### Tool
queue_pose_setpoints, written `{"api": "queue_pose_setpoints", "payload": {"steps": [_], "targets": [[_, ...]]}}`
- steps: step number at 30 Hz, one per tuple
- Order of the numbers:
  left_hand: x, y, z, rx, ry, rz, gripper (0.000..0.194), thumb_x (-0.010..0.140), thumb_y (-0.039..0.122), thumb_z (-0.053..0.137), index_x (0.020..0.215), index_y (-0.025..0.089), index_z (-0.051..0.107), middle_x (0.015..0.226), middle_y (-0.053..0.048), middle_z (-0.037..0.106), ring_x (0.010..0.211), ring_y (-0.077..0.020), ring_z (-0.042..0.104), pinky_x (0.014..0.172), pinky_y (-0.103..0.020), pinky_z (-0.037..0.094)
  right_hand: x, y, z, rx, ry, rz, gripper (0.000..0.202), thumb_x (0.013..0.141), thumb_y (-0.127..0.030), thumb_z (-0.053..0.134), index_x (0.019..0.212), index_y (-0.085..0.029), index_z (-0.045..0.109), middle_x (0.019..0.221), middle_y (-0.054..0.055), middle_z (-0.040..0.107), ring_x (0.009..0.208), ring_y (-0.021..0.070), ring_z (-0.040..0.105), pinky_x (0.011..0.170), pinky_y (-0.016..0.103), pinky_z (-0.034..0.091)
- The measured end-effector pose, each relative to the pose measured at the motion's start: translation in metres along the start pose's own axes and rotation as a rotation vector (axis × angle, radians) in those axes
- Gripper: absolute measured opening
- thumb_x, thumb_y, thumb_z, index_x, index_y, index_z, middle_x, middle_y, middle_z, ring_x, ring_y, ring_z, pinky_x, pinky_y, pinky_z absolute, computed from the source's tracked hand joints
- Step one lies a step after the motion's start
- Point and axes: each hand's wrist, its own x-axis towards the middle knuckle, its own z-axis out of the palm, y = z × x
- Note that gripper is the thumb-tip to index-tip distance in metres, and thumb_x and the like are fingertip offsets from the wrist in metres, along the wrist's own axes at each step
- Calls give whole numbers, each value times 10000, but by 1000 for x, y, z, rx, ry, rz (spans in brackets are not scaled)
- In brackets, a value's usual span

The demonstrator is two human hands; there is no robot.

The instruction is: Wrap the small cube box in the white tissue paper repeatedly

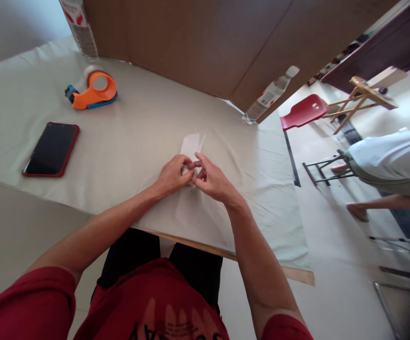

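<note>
A thin white sheet (191, 144), like paper or tissue, lies on the cloth-covered table and runs up to my fingers. My left hand (174, 175) is curled at its left side, thumb and fingertips closed around a small whitish bit. From the right, my right hand (212, 178) meets it, with bent fingers touching the same spot. Both hands rest close together near the table's front edge. What exactly lies between the fingertips is too small and partly hidden to make out.
An orange tape dispenser (97, 94) and a dark phone with red edges (51, 149) lie to the left. Cardboard (191, 42) stands behind, with plastic bottles (269, 97) (82, 35) against it. A person (392, 156), a red chair (306, 112) and stools are at the right.
</note>
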Motion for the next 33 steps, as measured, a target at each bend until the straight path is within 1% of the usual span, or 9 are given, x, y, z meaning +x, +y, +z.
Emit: {"api": "queue_pose_setpoints", "payload": {"steps": [3,5,7,14,19,22,25,28,33], "targets": [[0,-3,3,76,7,21,212,798,210,657,1003,163,626,987,-63,680,811,-162,621,758,-310,530,-1,11,-3,234,183,47,637,787,-286,595,1404,-172,484,1095,88,737,635,120,591,642,317,557],[0,-5,4,159,29,66,188,808,224,660,987,168,651,1033,-85,685,928,-206,633,824,-346,537,1,20,-2,274,338,90,498,804,-320,591,1280,-178,566,963,58,739,671,135,605,621,304,549],[0,-7,4,241,41,115,157,827,254,661,965,181,676,1060,-92,693,1000,-239,620,881,-384,531,5,28,1,238,404,112,381,811,-347,589,1154,-183,622,886,38,718,679,138,602,613,297,536],[3,-13,2,310,-36,174,206,878,295,624,1021,180,716,1049,-93,733,987,-253,610,910,-420,523,21,41,13,59,406,42,308,824,-315,547,1067,-186,685,956,50,701,652,122,572,720,324,529],[3,-13,3,293,-25,184,198,867,291,619,1011,186,706,1052,-86,734,975,-251,620,909,-416,531,26,41,12,-56,371,-6,290,856,-298,549,1078,-216,716,992,58,711,703,149,593,755,329,530],[2,-10,2,283,1,174,294,855,277,621,1121,166,678,1138,-107,713,1034,-256,628,931,-405,536,32,42,9,-111,309,-30,268,870,-278,547,1051,-222,737,1006,67,716,734,162,611,784,339,533],[0,-6,0,274,30,234,390,852,241,609,1233,171,644,1260,-118,669,1117,-248,621,967,-380,532,38,44,7,-155,243,-14,250,871,-242,551,1014,-234,755,996,65,728,768,179,629,820,359,533],[-1,-5,-2,295,30,304,365,863,202,578,1217,205,667,1302,-102,652,1130,-238,623,961,-363,536,42,45,6,-174,196,10,288,850,-180,535,1002,-256,768,980,50,733,821,191,641,854,370,528],[-1,-7,-1,317,10,314,387,864,196,572,1236,243,667,1277,-89,653,1097,-230,628,934,-357,546,43,45,6,-140,215,23,289,837,-180,535,987,-249,772,942,44,721,772,179,635,824,361,532]]}}
